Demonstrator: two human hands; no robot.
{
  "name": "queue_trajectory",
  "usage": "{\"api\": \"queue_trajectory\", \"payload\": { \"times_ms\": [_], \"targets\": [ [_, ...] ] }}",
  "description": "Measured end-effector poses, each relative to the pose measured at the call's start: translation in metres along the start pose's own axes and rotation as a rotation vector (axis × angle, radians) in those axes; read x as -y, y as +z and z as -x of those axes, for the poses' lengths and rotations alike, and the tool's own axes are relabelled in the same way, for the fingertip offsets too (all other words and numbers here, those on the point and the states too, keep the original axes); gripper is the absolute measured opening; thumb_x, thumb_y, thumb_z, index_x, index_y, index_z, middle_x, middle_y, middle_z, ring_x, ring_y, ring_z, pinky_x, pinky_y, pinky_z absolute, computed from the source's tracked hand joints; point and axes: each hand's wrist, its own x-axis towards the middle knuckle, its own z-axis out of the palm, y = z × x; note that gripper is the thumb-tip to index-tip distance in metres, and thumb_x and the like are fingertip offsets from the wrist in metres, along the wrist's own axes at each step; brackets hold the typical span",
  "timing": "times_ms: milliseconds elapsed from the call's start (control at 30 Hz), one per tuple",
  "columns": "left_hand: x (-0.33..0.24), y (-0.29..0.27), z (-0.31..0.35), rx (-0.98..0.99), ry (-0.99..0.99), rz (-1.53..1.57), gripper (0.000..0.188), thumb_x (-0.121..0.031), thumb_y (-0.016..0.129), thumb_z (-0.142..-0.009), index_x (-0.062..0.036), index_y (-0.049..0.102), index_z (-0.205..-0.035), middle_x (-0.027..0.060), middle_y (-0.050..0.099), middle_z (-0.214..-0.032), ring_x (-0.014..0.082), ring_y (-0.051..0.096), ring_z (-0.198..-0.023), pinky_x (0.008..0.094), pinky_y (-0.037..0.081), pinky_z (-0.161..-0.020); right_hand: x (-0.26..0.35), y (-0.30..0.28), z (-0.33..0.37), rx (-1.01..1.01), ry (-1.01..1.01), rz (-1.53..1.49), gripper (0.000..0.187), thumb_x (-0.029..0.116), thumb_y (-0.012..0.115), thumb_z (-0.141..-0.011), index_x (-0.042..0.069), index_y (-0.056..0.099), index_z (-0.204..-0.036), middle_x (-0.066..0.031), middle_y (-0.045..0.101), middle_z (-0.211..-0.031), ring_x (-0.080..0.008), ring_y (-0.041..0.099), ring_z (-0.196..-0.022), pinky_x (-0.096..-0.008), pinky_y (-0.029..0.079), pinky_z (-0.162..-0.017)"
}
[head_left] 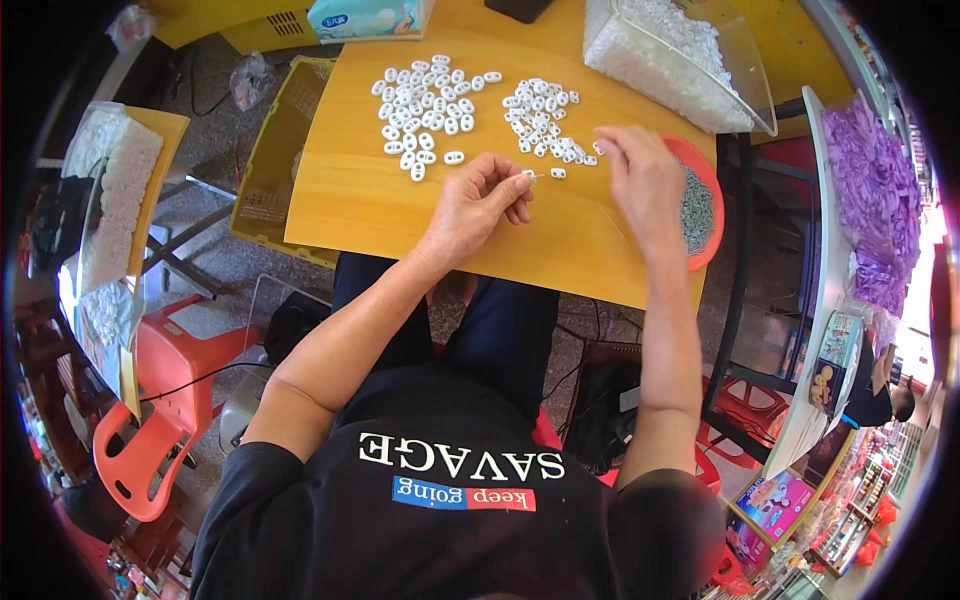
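My left hand [480, 198] is closed over the near middle of the wooden table. Its thumb and forefinger pinch a small white plastic piece [529, 174], from which a thin metal screw seems to stick out. My right hand [640, 180] is beside the red bowl, fingers curled down, its fingertips at another small white two-hole piece [599, 148]. Beyond my hands lies a pile of small squarish white pieces [540, 115]. A pile of larger oval two-hole white pieces [425, 105] spreads to its left. One loose piece [558, 173] rests between my hands.
A red bowl [716, 180] of small grey screws sits at the table's right edge. A clear bin [660, 85] full of white pieces stands at the back right. Tissues [370, 18] lie at the back. Left of the table are a yellow crate [285, 165] and a red chair [165, 400].
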Motion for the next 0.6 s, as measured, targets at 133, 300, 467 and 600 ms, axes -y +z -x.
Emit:
{"api": "queue_trajectory", "payload": {
  "times_ms": [133,300,467,600],
  "targets": [
    [0.001,0.001,-0.002,0.007,0.012,0.014,0.014,-0.014,0.057,-0.096,0.0002,0.056,-0.095,0.0054,0.063,-0.081,0.0098,0.061,-0.068,0.0226,0.049,-0.061,-0.026,-0.006,-0.016,0.153,-0.097,0.258,0.006,0.014,0.066,-0.082,0.010,0.070,-0.085,-0.0041,0.068,-0.083,-0.0236,0.061,-0.084,-0.0391,0.043,-0.074],
    [0.000,0.000,0.000,0.008,-0.002,0.023,0.015,-0.014,0.058,-0.096,0.0002,0.055,-0.095,0.0055,0.063,-0.081,0.0099,0.061,-0.068,0.0227,0.049,-0.061,-0.027,0.005,-0.019,0.261,-0.164,0.298,0.006,0.017,0.068,-0.081,0.011,0.070,-0.080,-0.0032,0.067,-0.081,-0.0222,0.060,-0.082,-0.0377,0.039,-0.076],
    [0.000,0.001,0.000,0.031,-0.029,0.031,0.015,-0.015,0.058,-0.096,0.0001,0.055,-0.096,0.0050,0.062,-0.080,0.0100,0.060,-0.067,0.0224,0.049,-0.061,-0.019,0.023,-0.026,0.138,-0.130,0.113,0.007,0.017,0.067,-0.082,0.010,0.069,-0.080,-0.0046,0.067,-0.080,-0.0235,0.061,-0.080,-0.0385,0.040,-0.075],
    [0.000,0.002,-0.001,0.015,-0.016,0.024,0.014,-0.013,0.058,-0.096,0.0004,0.054,-0.094,0.0040,0.060,-0.078,0.0098,0.060,-0.065,0.0222,0.049,-0.058,-0.015,0.038,-0.035,0.138,-0.035,-0.099,0.008,0.016,0.066,-0.083,0.008,0.068,-0.083,-0.0080,0.067,-0.081,-0.0278,0.063,-0.079,-0.0402,0.045,-0.072]
  ]
}}
